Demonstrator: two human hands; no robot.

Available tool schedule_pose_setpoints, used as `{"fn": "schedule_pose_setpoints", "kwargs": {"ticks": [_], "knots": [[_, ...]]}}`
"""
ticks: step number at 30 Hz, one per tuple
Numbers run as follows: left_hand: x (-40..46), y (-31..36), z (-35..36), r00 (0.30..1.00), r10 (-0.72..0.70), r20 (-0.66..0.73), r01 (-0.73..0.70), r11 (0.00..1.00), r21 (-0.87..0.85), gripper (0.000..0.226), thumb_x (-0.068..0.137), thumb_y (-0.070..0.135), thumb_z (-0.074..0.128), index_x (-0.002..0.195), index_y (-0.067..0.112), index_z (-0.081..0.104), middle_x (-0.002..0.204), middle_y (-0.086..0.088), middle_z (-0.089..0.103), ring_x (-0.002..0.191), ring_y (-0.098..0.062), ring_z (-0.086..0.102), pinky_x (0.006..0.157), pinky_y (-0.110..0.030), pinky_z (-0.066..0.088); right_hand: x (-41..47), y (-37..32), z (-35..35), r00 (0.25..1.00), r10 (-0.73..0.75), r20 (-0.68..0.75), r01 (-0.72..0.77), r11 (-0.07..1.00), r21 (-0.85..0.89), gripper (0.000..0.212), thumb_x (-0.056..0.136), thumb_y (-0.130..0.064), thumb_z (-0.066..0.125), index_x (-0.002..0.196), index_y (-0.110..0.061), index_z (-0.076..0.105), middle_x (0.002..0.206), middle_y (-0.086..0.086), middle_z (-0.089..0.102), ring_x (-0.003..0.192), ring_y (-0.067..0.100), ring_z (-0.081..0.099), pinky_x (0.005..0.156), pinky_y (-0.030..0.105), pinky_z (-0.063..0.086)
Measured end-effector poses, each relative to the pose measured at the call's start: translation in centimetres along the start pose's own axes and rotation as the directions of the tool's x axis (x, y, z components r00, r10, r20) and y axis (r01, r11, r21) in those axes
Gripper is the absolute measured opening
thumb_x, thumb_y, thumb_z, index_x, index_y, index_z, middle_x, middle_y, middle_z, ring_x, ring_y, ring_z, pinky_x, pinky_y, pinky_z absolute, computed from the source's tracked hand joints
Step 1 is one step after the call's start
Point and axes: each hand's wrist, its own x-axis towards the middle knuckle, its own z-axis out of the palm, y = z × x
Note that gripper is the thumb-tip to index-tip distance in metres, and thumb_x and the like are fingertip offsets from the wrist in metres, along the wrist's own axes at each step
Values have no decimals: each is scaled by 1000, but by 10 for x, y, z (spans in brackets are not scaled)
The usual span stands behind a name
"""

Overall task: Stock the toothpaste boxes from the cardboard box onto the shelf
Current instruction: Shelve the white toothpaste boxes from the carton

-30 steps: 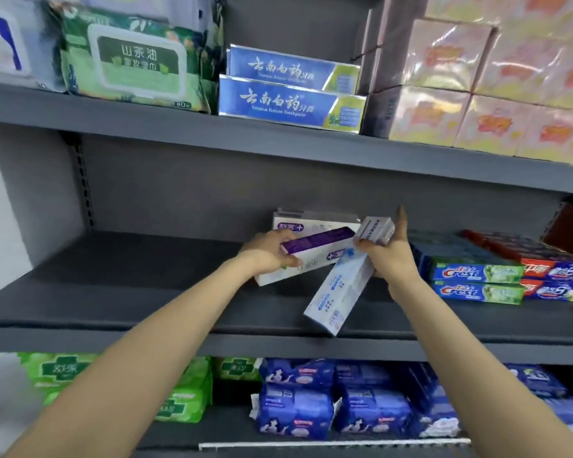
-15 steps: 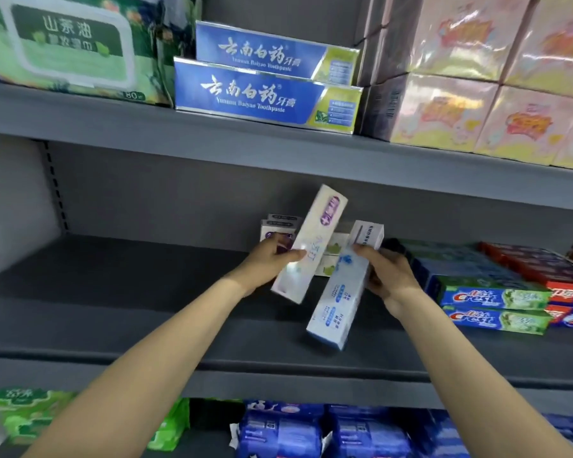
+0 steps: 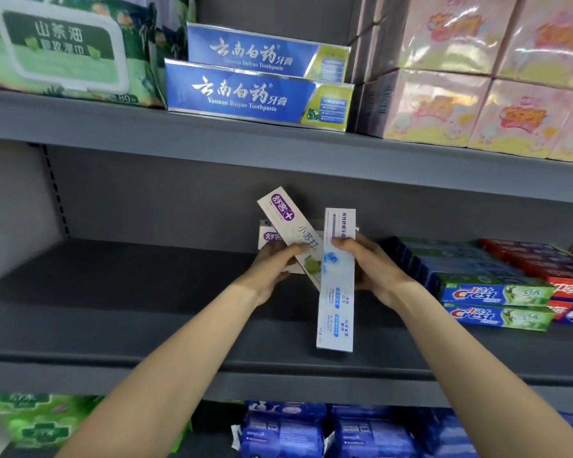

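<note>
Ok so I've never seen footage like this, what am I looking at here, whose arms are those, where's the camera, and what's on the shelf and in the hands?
There is no machine here. A person wears a camera on the head, so the view looks forward and down along their own two bare arms at a grey store shelf. The left hand grips a white toothpaste box with a purple logo, tilted. The right hand pinches a white and blue toothpaste box, held upright. Behind them another purple-logo box sits on the shelf. To the right lie stacked Crest boxes. The shelf above holds blue toothpaste boxes, a green wipes pack and pink packs.
</note>
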Motion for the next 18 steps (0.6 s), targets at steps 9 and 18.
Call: {"fn": "schedule_pose_setpoints", "kwargs": {"ticks": [9,18], "knots": [[15,29,-35,974,160,-161,-141,982,123,36,83,9,69,108,22,46,92,-2,66,95,-22,63,79,-29,53,2,-10,-23,998,-66,20,68,986,-154,27,90,-33,57,117,-30,58,104,1,71,94,20,68,86,38,54],[17,1,-48,959,250,-133,-67,657,750,51,67,26,84,106,10,55,99,2,66,94,-12,61,81,-22,45,14,1,-25,983,-121,-135,112,991,-71,27,91,-27,58,114,-15,62,107,6,71,94,20,68,76,29,52]]}}
